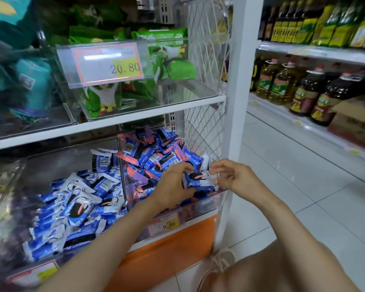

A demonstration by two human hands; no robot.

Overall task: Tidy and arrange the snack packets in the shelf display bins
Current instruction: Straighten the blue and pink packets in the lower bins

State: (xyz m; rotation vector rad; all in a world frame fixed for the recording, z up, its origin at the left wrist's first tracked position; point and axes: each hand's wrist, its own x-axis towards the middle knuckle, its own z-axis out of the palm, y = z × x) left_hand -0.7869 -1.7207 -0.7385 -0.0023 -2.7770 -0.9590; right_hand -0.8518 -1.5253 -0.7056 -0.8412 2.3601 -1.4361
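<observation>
Head view: a person is crouching at the bottom shelf (105,125) of a shop display, both hands working over the front-right corner of the right bin (204,202). The left hand (175,182) is curling its fingers round the near-left end of a blue packet (198,178). The right hand (230,175) appears to be pinching the pkt's white crimped end between thumb and fingertips, though motion blur is softening that contact.

The blue packet is riding just above the bin's front wall, held between the two hands. Its long axis is running L–R, approx. parallel to that wall, w/ the printed face turned toward the camera. The pile (156,152) of mixed blue, pink and purple pkts is lying behind and to the left of it, heaped toward the bin's back. The wire mesh (202,140) is closing off the bin's right side, just beside the right hand.

Judging from this, the pkt is being squared up for laying back on the heap. The left hand is sitting nearer the pile and is better placed to carry it in. The right hand is boxed in by the mesh and has room only to steady the end.

The left bin (122,175), past the clear divider, is holding blue-and-white pkts lying loosely, not yet straightened. A price tag (167,225) is showing on the front below the hands.
</observation>
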